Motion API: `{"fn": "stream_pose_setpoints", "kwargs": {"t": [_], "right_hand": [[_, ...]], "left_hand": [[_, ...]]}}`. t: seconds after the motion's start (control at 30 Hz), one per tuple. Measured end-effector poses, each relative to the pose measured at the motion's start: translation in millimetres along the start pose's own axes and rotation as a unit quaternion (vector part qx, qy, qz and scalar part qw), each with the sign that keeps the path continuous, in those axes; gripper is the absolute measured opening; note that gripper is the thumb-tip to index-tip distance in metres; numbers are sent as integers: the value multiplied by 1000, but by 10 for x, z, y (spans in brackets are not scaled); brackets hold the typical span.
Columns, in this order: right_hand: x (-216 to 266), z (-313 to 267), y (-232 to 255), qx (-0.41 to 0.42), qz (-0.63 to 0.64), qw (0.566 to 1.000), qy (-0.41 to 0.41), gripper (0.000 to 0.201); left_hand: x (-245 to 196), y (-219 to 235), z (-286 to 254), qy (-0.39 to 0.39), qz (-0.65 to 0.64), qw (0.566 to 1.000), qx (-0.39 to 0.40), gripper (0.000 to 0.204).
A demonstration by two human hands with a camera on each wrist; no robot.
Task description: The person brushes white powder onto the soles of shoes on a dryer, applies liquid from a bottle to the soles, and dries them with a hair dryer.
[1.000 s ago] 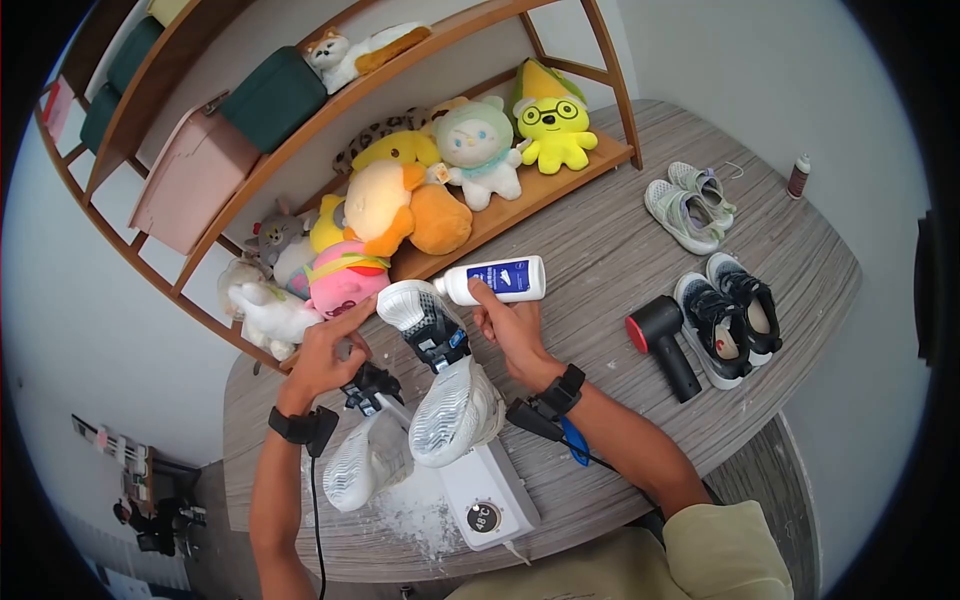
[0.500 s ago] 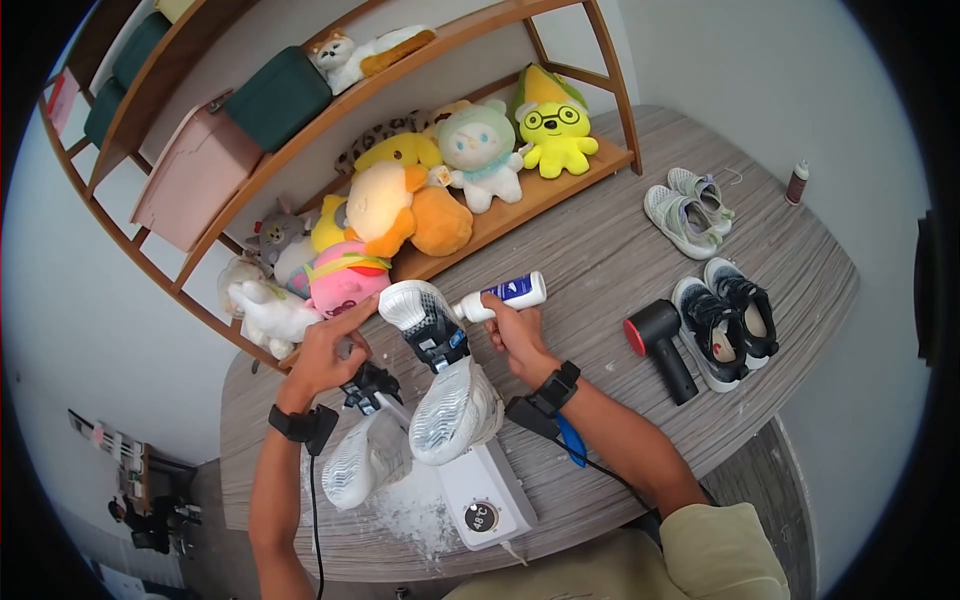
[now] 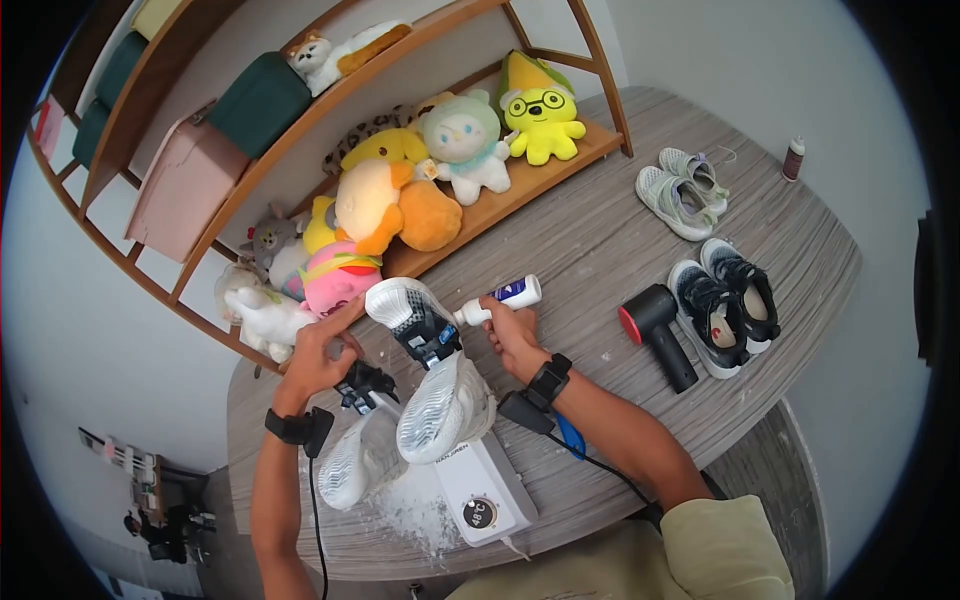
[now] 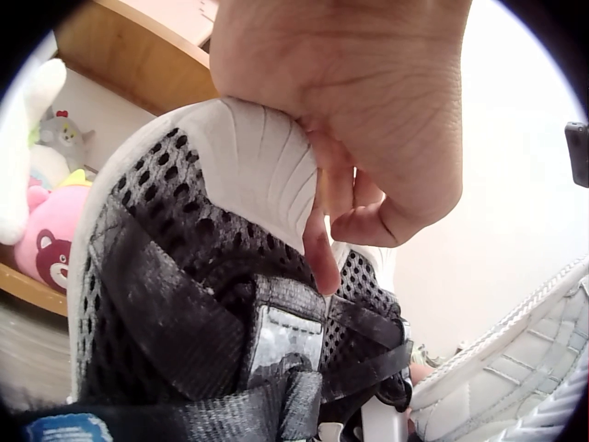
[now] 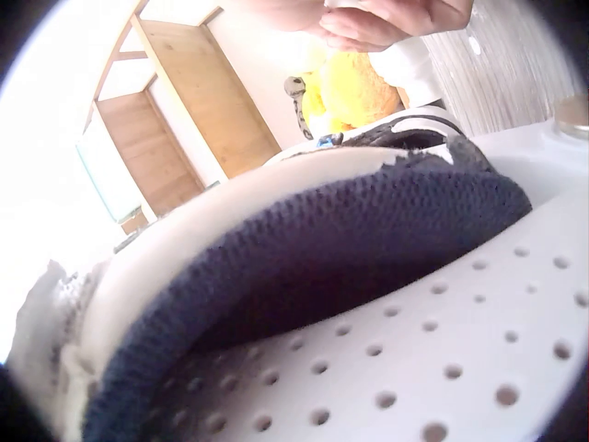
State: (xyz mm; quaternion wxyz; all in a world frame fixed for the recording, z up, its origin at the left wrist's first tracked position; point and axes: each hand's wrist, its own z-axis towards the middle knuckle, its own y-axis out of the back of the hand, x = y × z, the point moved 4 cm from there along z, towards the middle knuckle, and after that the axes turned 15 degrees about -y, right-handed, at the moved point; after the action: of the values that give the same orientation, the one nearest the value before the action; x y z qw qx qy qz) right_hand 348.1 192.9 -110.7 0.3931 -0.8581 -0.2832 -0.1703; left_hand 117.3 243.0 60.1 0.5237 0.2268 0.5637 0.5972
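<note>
My left hand (image 3: 318,362) rests by the toe of a black-and-white shoe (image 3: 402,308), index finger stretched against it; in the left wrist view, the hand (image 4: 368,101) touches the white toe cap (image 4: 262,166), its other fingers hanging beside the black mesh. My right hand (image 3: 515,338) grips a white bottle (image 3: 515,293) with a blue label, tilted, its narrow end close to that shoe. Pale-soled shoes (image 3: 440,408) stand around a white device (image 3: 487,495) whose display reads 48°C. The right wrist view shows a dark shoe opening (image 5: 322,230) over a perforated white part (image 5: 423,368).
White flakes (image 3: 415,510) lie beside the device. Plush toys (image 3: 465,145) fill the shelf (image 3: 500,205) behind. Right of me are a black dryer-shaped tool (image 3: 655,330), dark shoes (image 3: 710,315), light shoes (image 3: 680,200) and a small bottle (image 3: 793,160). A blue object (image 3: 570,435) lies under my right forearm.
The bottle in my right hand has rolled and tilted, so less of its label shows. My left hand stays at the shoe toe. The head view has shifted slightly.
</note>
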Motion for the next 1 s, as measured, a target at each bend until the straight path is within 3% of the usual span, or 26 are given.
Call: {"fn": "stream_pose_setpoints", "kwargs": {"t": [0.4, 0.53, 0.67, 0.83, 0.93, 0.97, 1.0], "right_hand": [[158, -208, -169, 62, -16, 996, 56, 23], [132, -118, -136, 63, -19, 997, 38, 22], [264, -329, -260, 142, -19, 984, 103, 21], [489, -677, -539, 175, -159, 944, 230, 18], [597, -747, -682, 182, -317, 885, 289, 18], [622, -775, -691, 175, -369, 864, 294, 18], [638, -861, -703, 115, -426, 845, 302, 16]], "left_hand": [[-101, 25, 36, 1, -5, 1000, -17, 72], [-123, 54, 31, -46, 62, 997, -28, 71], [-159, 92, 12, -55, 75, 995, -28, 72], [-109, 90, -44, -60, 72, 995, -36, 72], [-94, 93, -60, -58, 53, 996, -37, 73], [-75, 89, -75, -76, 57, 994, -55, 73], [-56, 76, -85, -93, 60, 991, -73, 73]]}}
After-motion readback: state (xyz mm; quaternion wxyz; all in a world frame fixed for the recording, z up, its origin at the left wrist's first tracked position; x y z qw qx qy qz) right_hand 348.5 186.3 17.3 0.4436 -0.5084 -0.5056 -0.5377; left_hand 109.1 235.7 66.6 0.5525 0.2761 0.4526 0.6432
